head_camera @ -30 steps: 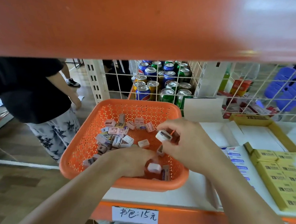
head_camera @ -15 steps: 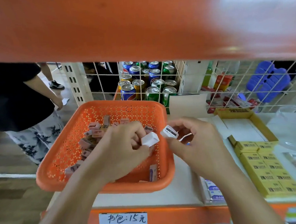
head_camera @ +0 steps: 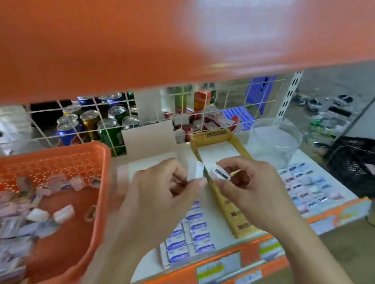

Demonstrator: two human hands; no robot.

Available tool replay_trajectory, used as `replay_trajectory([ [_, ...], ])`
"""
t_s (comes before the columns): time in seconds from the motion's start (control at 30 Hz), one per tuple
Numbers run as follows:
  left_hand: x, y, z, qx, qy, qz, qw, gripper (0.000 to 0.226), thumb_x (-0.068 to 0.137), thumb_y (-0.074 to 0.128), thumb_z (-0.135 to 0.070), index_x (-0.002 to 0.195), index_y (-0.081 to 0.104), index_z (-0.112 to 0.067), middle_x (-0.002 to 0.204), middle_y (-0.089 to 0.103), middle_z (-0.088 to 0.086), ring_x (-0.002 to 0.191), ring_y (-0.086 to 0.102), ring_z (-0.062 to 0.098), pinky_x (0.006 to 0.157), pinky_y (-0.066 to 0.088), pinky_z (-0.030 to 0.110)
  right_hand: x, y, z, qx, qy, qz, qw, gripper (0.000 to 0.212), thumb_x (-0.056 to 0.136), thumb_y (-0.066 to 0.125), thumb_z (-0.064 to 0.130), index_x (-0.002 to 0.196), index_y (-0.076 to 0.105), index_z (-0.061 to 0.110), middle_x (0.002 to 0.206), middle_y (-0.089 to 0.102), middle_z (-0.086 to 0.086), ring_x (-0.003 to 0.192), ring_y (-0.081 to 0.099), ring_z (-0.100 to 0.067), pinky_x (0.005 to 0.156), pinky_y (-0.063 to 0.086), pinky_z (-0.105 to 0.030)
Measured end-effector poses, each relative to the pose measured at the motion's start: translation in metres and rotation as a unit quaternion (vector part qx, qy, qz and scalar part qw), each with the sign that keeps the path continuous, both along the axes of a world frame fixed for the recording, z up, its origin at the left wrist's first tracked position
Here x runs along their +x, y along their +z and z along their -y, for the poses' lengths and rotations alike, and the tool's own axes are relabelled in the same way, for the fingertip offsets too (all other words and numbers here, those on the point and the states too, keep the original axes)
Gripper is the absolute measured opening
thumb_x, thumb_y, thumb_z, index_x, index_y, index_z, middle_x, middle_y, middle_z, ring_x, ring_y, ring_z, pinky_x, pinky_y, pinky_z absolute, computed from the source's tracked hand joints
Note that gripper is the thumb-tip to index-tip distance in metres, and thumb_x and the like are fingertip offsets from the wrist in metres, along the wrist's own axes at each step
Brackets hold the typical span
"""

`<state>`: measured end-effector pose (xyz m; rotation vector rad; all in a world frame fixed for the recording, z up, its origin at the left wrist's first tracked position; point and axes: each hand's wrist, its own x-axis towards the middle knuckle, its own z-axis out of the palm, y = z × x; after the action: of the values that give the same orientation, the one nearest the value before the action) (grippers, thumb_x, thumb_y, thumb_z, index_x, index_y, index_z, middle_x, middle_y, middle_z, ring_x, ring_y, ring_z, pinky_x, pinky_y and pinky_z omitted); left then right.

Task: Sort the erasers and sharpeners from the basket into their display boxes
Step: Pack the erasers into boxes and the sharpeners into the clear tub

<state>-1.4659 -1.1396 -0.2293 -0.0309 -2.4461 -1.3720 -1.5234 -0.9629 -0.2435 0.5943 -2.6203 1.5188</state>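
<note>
My hands have come out of the orange basket (head_camera: 50, 160), which now sits off to my left, and hang over the display boxes on the shelf. My left hand (head_camera: 164, 201) pinches a white eraser (head_camera: 198, 171); my right hand (head_camera: 249, 188) is closed on a white sharpener (head_camera: 221, 173), blade slot up. Both pieces sit just above the near edge of the yellow box (head_camera: 229, 207), with the blue-labelled erasers (head_camera: 188, 235) below my left wrist. I judge the pick done and placing next. Plenty still lies in the basket.
</note>
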Motion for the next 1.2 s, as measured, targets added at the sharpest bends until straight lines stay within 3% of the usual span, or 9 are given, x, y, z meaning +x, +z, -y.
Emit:
replay_trajectory([
  [0.07,-0.014,-0.004,-0.024,0.01,-0.001,0.022,1.0,0.034,0.075,0.069,-0.052,0.072,0.052,-0.022,0.057,0.065,0.001,0.06,0.067,0.02,0.059,0.053,0.046,-0.01,-0.003,-0.027,0.015,-0.019,0.005,1.0,0.018,0.081,0.074,0.019,0.098,0.071,0.022,0.067,0.062,0.014,0.051,0.053,-0.003,0.05,0.035,-0.009],
  [0.2,-0.042,-0.012,-0.074,0.03,-0.014,0.043,0.999,0.037,0.073,0.079,-0.037,0.065,0.05,-0.016,0.048,0.055,0.003,0.045,0.049,0.011,0.048,0.038,0.025,-0.029,-0.006,-0.076,0.047,-0.016,0.025,0.998,0.015,0.082,0.072,0.019,0.096,0.071,0.023,0.058,0.057,0.02,0.051,0.052,-0.001,0.05,0.035,-0.01],
  [0.3,-0.059,-0.017,-0.109,0.029,-0.021,0.072,0.997,0.033,0.072,0.081,-0.029,0.068,0.051,-0.016,0.054,0.059,0.01,0.05,0.045,0.012,0.05,0.036,0.025,-0.044,-0.01,-0.11,0.074,-0.003,0.041,0.996,0.014,0.08,0.072,0.016,0.089,0.07,0.025,0.06,0.058,0.029,0.053,0.053,0.0,0.051,0.037,-0.011],
  [0.43,-0.078,-0.026,-0.144,0.041,-0.037,0.108,0.993,0.026,0.07,0.084,-0.027,0.079,0.06,-0.028,0.065,0.06,-0.012,0.053,0.05,0.004,0.054,0.042,0.021,-0.066,-0.017,-0.148,0.095,0.003,0.075,0.993,0.011,0.079,0.073,0.018,0.089,0.071,0.024,0.06,0.062,0.018,0.053,0.055,-0.001,0.051,0.037,-0.011],
  [0.57,-0.093,-0.031,-0.172,-0.025,-0.011,0.129,0.991,0.016,0.078,0.078,-0.028,0.083,0.065,-0.036,0.071,0.065,-0.015,0.067,0.06,-0.009,0.056,0.04,0.005,-0.089,-0.02,-0.171,0.171,0.009,0.04,0.984,0.008,0.079,0.072,0.021,0.087,0.072,0.022,0.078,0.067,0.006,0.07,0.061,-0.008,0.068,0.049,-0.024],
  [0.73,-0.106,-0.042,-0.186,-0.068,0.046,0.168,0.982,0.024,0.082,0.067,-0.018,0.08,0.06,-0.041,0.075,0.065,-0.015,0.076,0.061,-0.007,0.066,0.048,0.012,-0.109,-0.018,-0.18,0.237,0.056,-0.017,0.97,0.019,0.087,0.064,0.015,0.105,0.07,0.02,0.096,0.063,0.004,0.081,0.052,-0.008,0.071,0.037,-0.006],
  [0.8,-0.11,-0.047,-0.187,-0.073,0.064,0.173,0.98,0.022,0.082,0.066,-0.02,0.082,0.06,-0.041,0.078,0.065,-0.016,0.077,0.058,-0.011,0.066,0.044,0.004,-0.116,-0.021,-0.18,0.26,0.078,-0.033,0.962,0.026,0.089,0.06,0.012,0.112,0.067,0.022,0.102,0.06,0.005,0.088,0.051,-0.008,0.073,0.034,-0.005],
  [0.97,-0.117,-0.054,-0.191,-0.06,0.072,0.172,0.981,0.028,0.088,0.066,-0.019,0.114,0.063,-0.029,0.09,0.058,-0.02,0.086,0.055,-0.012,0.071,0.039,-0.003,-0.128,-0.029,-0.178,0.282,0.096,-0.034,0.954,0.034,0.089,0.06,0.011,0.12,0.064,0.025,0.114,0.059,0.005,0.107,0.053,-0.012,0.085,0.036,-0.015],
  [1.2,-0.118,-0.051,-0.196,-0.132,0.052,0.177,0.974,0.035,0.091,0.06,-0.016,0.125,0.06,-0.025,0.084,0.055,-0.02,0.081,0.055,-0.005,0.065,0.038,0.0,-0.133,-0.037,-0.176,0.303,0.112,-0.035,0.946,0.034,0.092,0.057,0.016,0.124,0.061,0.026,0.122,0.057,0.006,0.114,0.051,-0.01,0.094,0.037,-0.018],
])
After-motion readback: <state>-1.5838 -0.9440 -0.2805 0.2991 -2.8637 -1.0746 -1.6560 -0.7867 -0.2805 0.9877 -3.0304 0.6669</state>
